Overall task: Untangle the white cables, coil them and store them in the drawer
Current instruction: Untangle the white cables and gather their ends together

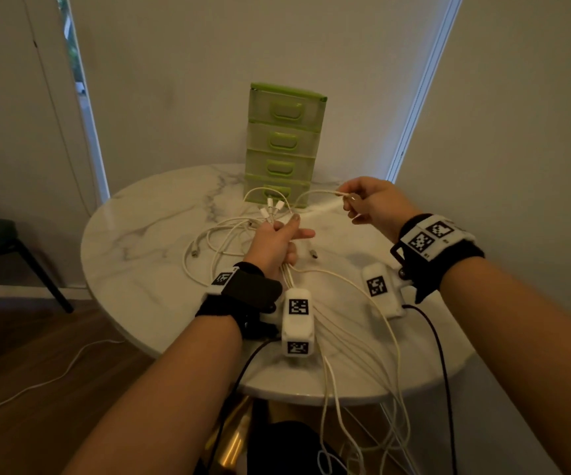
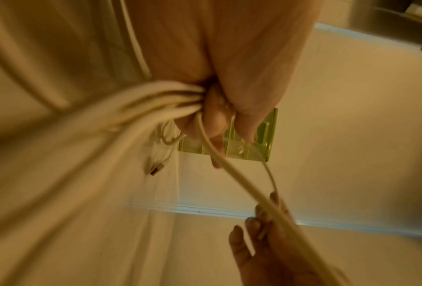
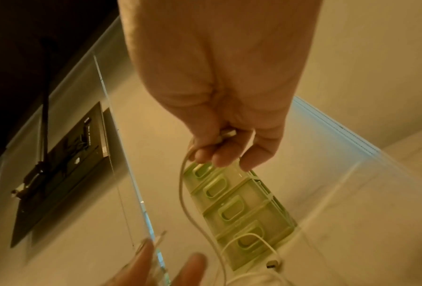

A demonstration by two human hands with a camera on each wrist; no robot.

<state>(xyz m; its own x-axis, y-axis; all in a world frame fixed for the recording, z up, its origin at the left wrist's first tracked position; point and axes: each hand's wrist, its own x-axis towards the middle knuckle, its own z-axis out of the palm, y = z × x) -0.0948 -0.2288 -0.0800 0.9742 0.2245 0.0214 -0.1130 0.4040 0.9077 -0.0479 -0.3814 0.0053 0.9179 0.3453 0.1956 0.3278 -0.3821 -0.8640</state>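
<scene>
On the marble table (image 1: 147, 234) before the closed green drawer unit (image 1: 285, 138), the left hand (image 1: 272, 245) clamps a bundle of white cables (image 1: 215, 234); the right hand (image 1: 369, 204) pinches one plug end. Best to draw that strand out slowly — the crossings inside the fist stay hidden.
</scene>
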